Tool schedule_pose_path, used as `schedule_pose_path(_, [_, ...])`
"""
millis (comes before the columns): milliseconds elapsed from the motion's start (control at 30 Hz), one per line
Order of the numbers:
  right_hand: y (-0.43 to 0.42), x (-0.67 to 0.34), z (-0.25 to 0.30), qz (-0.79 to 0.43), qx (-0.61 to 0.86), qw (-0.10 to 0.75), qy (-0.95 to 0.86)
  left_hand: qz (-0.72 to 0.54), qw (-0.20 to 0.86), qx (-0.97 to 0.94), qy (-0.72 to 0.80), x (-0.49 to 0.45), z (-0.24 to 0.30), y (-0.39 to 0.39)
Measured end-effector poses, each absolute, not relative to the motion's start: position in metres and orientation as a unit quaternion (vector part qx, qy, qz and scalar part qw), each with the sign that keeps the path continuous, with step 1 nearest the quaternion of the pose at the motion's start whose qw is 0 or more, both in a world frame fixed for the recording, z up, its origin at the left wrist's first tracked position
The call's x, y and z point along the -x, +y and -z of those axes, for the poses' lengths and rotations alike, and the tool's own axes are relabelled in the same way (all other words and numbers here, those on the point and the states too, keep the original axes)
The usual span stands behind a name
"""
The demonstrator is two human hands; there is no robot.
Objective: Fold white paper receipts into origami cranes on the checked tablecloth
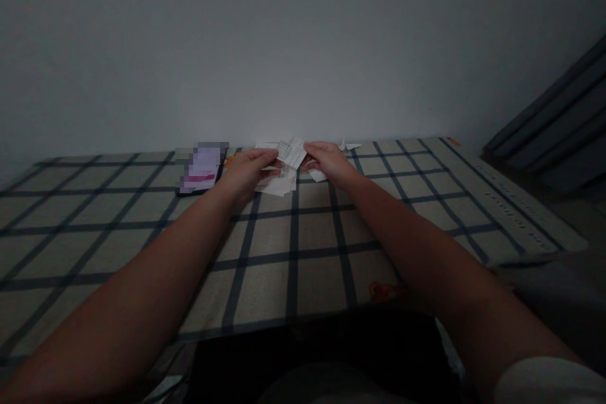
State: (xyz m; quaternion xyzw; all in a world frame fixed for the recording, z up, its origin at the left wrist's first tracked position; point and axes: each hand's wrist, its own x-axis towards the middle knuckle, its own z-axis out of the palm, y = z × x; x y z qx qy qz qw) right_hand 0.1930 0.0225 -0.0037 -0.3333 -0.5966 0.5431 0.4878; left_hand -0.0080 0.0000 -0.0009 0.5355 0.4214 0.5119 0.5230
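Between my two hands is a small piece of white paper with faint print or writing on it, tilted up from the table. My left hand pinches its left side between thumb and fingers. At its right edge my right hand grips it the same way. Below and behind lie more loose white paper pieces, overlapping one another. Part of another paper scrap shows under my right hand. The dim light hides what is written.
A phone with a lit, blurred screen lies left of my left hand. An orange object rests near the front edge of the checked tablecloth. White scraps lie by the wall. A dark curtain hangs at right.
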Motion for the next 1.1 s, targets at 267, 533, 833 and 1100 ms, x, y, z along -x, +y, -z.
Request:
schedule_pose_path(267, [0.017,-0.195,-0.001,-0.473,0.352,0.466,-0.659,-0.530,0.465,-0.557,0.439,0.007,-0.001,-0.003])
schedule_pose_path(533, [0.015,-0.191,0.000,-0.509,0.344,0.463,-0.639,-0.513,0.448,-0.587,0.437,0.000,-0.001,-0.011])
schedule_pose_path(833, [0.016,-0.191,0.004,-0.482,0.327,0.411,-0.701,-0.515,0.325,-0.647,0.459,0.001,-0.010,-0.018])
schedule_pose_path(1100, [0.020,-0.193,0.009,-0.413,0.328,0.406,-0.747,-0.496,0.271,-0.693,0.447,0.002,-0.011,-0.017])
